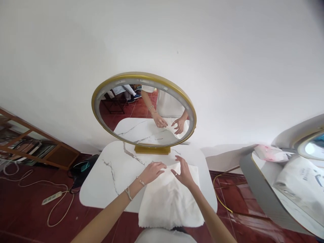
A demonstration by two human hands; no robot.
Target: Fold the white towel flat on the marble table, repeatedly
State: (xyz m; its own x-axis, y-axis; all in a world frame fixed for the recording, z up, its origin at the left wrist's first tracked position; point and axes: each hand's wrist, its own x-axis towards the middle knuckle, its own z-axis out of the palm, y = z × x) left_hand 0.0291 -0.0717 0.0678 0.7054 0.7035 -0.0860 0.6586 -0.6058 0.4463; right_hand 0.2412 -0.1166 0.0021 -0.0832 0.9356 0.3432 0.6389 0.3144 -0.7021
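A soft white cloth (172,206) with a wavy lower edge lies over the front of a white marble-patterned table (98,182) and hangs past its edge toward my lap. My left hand (153,172), with bracelets at the wrist, rests by the cloth's upper left corner, fingers stretched and the thumb a little apart. At the upper edge, my right hand (184,172) wears a ring and has its thumb and fingers spread over the fabric. Behind them stands a round gold-framed mirror (144,146), which reflects both hands and the cloth.
To the right, a second table (263,189) bears a pink-and-white packet (272,153), a printed white bag (303,182) and another round mirror (312,148). At left are a wooden bookcase (60,157), a black bag (84,168) and a power strip (52,198) with cables on the red floor.
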